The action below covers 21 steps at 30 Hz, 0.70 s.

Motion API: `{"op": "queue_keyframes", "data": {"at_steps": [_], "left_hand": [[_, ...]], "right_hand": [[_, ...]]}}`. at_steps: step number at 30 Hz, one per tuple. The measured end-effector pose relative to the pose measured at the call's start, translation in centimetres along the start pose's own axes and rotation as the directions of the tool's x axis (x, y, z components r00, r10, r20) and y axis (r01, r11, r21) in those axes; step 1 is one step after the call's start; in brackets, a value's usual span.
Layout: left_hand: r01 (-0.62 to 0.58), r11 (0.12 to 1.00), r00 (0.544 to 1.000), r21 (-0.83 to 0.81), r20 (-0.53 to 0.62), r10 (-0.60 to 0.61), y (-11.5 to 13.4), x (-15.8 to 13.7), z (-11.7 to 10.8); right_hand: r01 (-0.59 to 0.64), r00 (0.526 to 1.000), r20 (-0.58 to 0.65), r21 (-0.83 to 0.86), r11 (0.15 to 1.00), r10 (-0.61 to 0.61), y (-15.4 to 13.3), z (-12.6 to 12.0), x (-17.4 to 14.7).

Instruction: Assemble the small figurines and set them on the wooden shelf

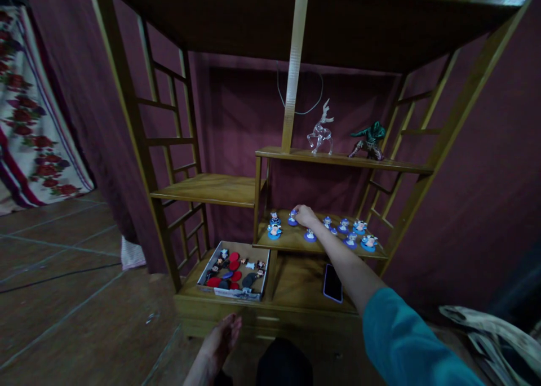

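Note:
My right hand reaches onto the low right shelf, fingers closed on a small figurine with a purple base. To its left stand a dark figurine and a pink-and-white figurine on a blue base. Several more figurines, such as a purple one and a blue-based one, stand to the right; my forearm partly covers some. My left hand hangs low in front of the cabinet, fingers loosely extended, holding nothing. Above it, a shallow cardboard box contains several figurines and red and dark discs.
A phone lies on the bottom board beneath my right arm. Higher up, a clear deer ornament and a green crouching figure occupy the upper shelf. A wooden post rises behind the shelf's front edge.

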<state>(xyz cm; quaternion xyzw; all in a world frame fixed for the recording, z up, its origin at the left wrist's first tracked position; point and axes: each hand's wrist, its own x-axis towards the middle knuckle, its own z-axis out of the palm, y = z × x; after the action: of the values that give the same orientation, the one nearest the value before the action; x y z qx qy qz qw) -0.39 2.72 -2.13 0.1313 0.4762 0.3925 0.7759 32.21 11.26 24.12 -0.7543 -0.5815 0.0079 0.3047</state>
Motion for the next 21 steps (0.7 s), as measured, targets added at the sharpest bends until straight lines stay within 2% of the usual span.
{"op": "queue_keyframes", "data": {"at_steps": [8,16,21], "left_hand": [[0.048,0.999,0.997,-0.008,-0.059,-0.049,0.4,-0.8,1.0],[0.030,1.000,0.999,0.001,-0.042,-0.030,0.2,-0.8,1.1],[0.054,0.998,0.996,0.013,-0.071,-0.053,0.2,-0.7,1.2]], "right_hand": [[0.001,0.999,0.041,-0.037,0.999,0.000,1.1,0.6,1.0],[-0.001,0.996,0.089,-0.073,0.997,0.008,0.3,1.3,1.4],[-0.032,0.993,0.110,-0.103,0.994,0.043,0.0,1.4,1.0]]}}
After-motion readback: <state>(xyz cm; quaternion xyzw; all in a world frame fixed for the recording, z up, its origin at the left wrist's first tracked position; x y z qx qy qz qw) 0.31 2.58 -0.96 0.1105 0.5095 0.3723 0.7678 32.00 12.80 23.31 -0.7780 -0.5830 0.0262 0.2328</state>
